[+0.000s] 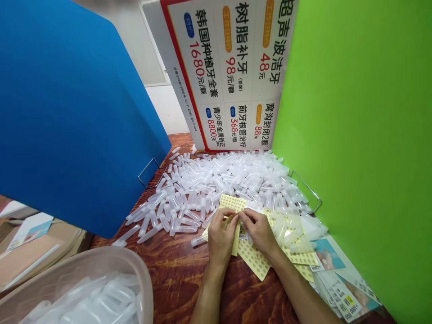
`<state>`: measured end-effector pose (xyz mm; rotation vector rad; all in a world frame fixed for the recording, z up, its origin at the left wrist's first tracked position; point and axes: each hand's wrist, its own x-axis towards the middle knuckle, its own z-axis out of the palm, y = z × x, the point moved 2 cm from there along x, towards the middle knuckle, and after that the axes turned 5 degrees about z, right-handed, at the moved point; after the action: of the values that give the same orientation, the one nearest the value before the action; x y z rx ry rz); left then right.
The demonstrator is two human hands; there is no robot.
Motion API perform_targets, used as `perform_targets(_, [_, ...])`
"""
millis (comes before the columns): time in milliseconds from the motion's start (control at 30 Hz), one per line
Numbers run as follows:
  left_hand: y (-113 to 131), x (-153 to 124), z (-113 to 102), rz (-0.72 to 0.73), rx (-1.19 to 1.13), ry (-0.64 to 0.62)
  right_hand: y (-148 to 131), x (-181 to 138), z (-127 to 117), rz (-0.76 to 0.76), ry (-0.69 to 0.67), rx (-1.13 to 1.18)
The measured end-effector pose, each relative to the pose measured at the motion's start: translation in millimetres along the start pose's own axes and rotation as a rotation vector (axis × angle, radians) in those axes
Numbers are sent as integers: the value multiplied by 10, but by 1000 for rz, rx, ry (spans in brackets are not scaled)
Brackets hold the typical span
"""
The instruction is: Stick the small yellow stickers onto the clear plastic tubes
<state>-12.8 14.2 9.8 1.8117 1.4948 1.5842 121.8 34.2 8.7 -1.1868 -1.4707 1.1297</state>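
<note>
A yellow sheet of small round stickers (232,201) stands between the thumb and curled fingers of my left hand (221,236). My right hand (260,230) is closed in a pinch at the sheet, its fingertips meeting those of the left; whatever lies between them is too small to make out. More yellow sticker sheets (254,260) lie flat on the table under and beside my right wrist, some with clear plastic pieces (286,229) on top. Just beyond both hands spreads a large heap of translucent capped plastic tubes (229,175).
A blue board (74,99) rises on the left, a green one (354,112) on the right, and a printed price sign (229,76) behind the heap. A plastic tub (143,279) of tubes sits front left. Printed cards (332,258) lie at right, cardboard (40,247) at left.
</note>
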Motion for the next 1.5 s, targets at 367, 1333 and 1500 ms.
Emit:
perform_targets(367, [-34, 4, -1, -30, -54, 12, 0, -5, 1, -6, 2, 15])
perform_targets(1333, [-116, 6, 18, -103, -166, -34, 20, -2, 8, 10, -12, 27])
perform_targets(1500, [-117, 12, 15, -115, -181, -35, 7, -9, -1, 11, 0, 9])
